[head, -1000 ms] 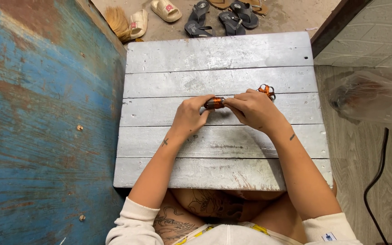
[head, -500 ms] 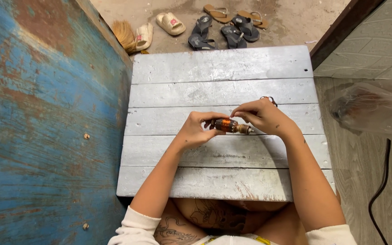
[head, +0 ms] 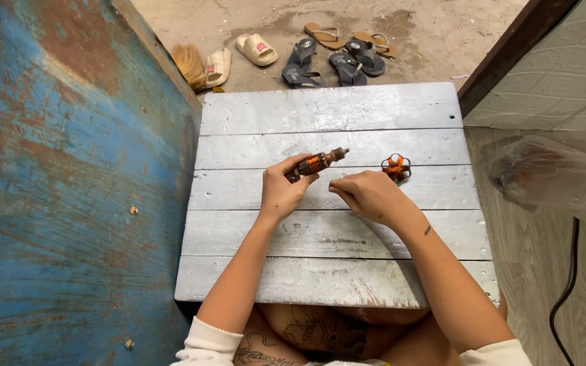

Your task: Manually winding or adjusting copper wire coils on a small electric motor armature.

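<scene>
Left hand [head: 281, 193] grips small motor armature [head: 315, 163], lifted just above grey plank table [head: 327, 234]. Right hand [head: 369, 196] loosely curled, empty as far as visible, beside orange winding piece [head: 396, 167]. Armature looks dense, rigid, light enough one-handed; hold by steel core, not copper windings or thin shaft.

Left hand [head: 281, 192] holds a small motor rotor [head: 316, 163] above the grey plank table [head: 320, 234].
</scene>
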